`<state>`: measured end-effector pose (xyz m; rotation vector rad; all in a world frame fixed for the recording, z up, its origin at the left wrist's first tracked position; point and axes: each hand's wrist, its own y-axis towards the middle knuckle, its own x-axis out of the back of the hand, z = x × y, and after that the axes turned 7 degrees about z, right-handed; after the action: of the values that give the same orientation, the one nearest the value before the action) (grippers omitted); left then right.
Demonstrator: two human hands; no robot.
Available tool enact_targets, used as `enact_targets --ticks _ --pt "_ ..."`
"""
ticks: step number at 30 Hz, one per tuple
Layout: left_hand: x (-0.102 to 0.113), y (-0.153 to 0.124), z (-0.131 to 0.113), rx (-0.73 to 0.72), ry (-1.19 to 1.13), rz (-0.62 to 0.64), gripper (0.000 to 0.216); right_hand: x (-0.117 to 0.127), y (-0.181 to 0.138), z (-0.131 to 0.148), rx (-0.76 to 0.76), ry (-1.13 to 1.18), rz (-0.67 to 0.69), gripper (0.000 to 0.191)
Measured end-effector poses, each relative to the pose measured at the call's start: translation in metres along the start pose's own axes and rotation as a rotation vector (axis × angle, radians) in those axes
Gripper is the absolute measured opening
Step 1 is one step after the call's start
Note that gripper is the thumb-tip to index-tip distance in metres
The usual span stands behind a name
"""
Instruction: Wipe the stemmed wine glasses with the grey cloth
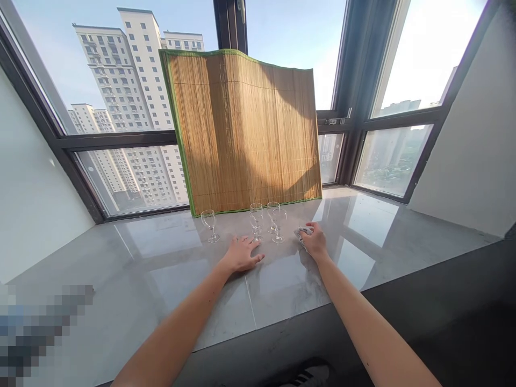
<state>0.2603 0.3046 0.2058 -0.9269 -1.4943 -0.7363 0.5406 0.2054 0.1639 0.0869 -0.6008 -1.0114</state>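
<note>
My left hand (242, 253) lies on the grey window ledge (169, 301), fingers spread, just in front of the stemmed glasses. Gripped in my right hand (316, 242) is a crumpled white cloth (303, 231), close to the ledge surface. One clear stemmed glass (209, 223) stands upright on the left, a little apart. Several more clear glasses (277, 220) stand grouped in the middle, between my two hands and farther back. They overlap, so some of their outlines are hard to separate.
Behind the glasses a bamboo mat (245, 134) with green edging leans against the window frame (121, 141). White walls (463, 150) bound the ledge at both sides. Below the front edge a dark shoe with white stripes (310, 375) shows. The lower left corner is pixelated.
</note>
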Motion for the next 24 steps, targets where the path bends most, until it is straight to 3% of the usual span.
enact_targets --ticks 6,10,18,21,24 --pt "0.002 -0.056 0.004 0.001 0.076 -0.074 0.070 0.004 -0.006 0.005 0.000 -0.004 0.031 0.035" --pt "0.001 -0.095 0.018 0.087 0.127 -0.110 0.071 0.003 -0.005 0.005 -0.002 0.004 0.046 0.034" --pt "0.007 -0.104 0.072 0.410 0.126 -0.073 0.065 0.001 -0.003 -0.001 0.011 0.016 0.044 0.035" --pt "0.007 -0.108 0.065 0.496 0.137 -0.126 0.063 -0.001 -0.002 -0.003 0.021 0.020 0.045 0.035" --pt "0.005 -0.104 0.032 0.500 0.151 -0.255 0.054 -0.003 0.000 -0.004 0.025 0.017 0.050 0.035"
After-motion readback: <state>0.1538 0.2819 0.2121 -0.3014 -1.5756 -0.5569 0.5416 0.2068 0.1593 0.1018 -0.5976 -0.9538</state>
